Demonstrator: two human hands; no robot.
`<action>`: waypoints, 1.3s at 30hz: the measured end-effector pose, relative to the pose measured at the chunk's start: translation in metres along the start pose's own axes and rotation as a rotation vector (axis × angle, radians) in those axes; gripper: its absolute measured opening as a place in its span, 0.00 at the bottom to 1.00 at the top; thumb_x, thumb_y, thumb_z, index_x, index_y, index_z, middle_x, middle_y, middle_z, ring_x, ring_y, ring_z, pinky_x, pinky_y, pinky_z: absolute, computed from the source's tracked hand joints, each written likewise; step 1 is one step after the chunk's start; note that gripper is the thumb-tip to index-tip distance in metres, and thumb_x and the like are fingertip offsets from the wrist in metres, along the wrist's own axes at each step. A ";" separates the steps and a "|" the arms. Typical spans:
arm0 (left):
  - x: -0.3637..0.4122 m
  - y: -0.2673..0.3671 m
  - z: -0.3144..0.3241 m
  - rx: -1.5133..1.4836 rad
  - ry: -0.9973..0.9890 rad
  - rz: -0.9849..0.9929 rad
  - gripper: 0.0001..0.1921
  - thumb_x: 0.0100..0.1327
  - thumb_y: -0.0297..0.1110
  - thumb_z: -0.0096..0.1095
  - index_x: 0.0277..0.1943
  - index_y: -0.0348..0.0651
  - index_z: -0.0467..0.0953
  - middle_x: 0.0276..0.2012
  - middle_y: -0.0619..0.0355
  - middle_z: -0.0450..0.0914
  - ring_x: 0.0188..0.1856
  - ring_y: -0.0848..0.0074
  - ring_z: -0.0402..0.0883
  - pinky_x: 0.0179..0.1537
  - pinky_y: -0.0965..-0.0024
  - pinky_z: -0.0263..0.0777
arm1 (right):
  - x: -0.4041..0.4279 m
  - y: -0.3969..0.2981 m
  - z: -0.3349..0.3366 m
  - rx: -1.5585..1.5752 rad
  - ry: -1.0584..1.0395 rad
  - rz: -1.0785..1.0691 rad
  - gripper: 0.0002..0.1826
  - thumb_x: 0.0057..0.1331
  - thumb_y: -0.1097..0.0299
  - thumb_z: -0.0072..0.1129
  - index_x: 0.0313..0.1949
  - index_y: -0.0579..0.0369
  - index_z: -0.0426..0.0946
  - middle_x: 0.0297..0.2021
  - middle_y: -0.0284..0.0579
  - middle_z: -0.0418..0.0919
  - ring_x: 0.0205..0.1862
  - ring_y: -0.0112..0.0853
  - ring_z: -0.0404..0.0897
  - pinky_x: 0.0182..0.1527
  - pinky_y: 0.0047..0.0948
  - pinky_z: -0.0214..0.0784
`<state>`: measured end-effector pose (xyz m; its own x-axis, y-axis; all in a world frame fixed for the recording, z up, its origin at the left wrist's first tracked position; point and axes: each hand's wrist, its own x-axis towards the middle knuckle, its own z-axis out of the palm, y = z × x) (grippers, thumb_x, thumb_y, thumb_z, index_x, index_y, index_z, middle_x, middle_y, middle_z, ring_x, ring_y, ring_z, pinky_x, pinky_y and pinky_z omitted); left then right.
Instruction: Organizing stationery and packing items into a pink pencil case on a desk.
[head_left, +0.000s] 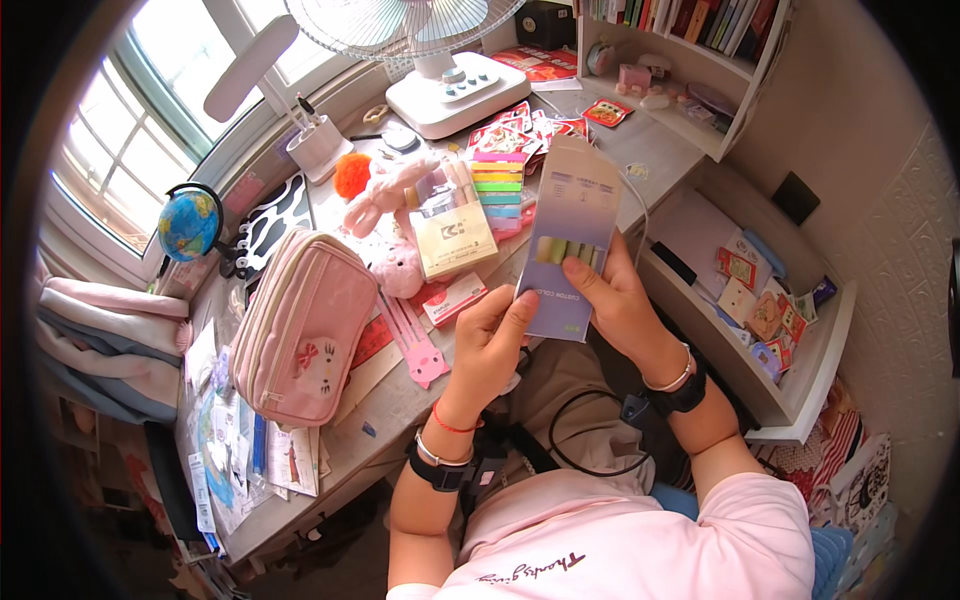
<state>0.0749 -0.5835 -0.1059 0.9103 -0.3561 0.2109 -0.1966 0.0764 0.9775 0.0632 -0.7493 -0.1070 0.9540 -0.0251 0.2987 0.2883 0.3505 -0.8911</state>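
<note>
A lilac cardboard box (576, 202) is held tilted above my lap, its top flap raised. Green cylinders, possibly marker pens, show through its cut-out window. My left hand (489, 341) pinches the box's lower left edge between thumb and fingers. On the other side, my right hand (624, 311) grips it, thumb across the front just below the window. Beyond the box lie a strip of coloured sticky index tabs (498, 187) and a pale yellow box (454, 238) with light-coloured pens. A staples box (455, 298) and a pink pig-shaped bookmark (420, 349) are near my left hand.
A pink pencil case (307, 330) stands left on the desk, with a small globe (187, 222) behind it. A white fan (457, 90) and several red packets (510, 131) are at the back. To the right, an open drawer (814, 375) juts out below the bookshelf (679, 49).
</note>
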 end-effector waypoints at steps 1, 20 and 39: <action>0.000 -0.001 0.000 0.015 0.008 -0.015 0.16 0.71 0.37 0.55 0.27 0.37 0.70 0.21 0.68 0.66 0.23 0.89 0.62 0.24 0.81 0.59 | 0.000 0.000 0.001 0.001 0.001 -0.001 0.23 0.72 0.68 0.51 0.62 0.57 0.56 0.53 0.40 0.69 0.54 0.23 0.68 0.56 0.24 0.64; 0.000 -0.002 -0.001 0.011 0.013 -0.013 0.16 0.71 0.36 0.55 0.27 0.38 0.67 0.20 0.68 0.64 0.24 0.89 0.60 0.23 0.80 0.55 | -0.001 0.004 0.002 -0.005 -0.006 -0.014 0.24 0.72 0.69 0.52 0.62 0.58 0.54 0.52 0.40 0.69 0.54 0.22 0.69 0.56 0.23 0.65; -0.022 0.009 -0.017 0.587 0.164 0.510 0.05 0.63 0.27 0.62 0.37 0.34 0.75 0.27 0.54 0.75 0.28 0.68 0.75 0.28 0.68 0.67 | 0.010 -0.028 -0.026 -0.162 0.050 -0.506 0.20 0.73 0.62 0.48 0.61 0.55 0.61 0.54 0.48 0.69 0.49 0.30 0.74 0.48 0.30 0.71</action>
<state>0.0596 -0.5592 -0.1013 0.6892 -0.2644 0.6746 -0.7222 -0.3265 0.6098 0.0670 -0.7840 -0.0883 0.6940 -0.1994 0.6919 0.7187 0.1340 -0.6823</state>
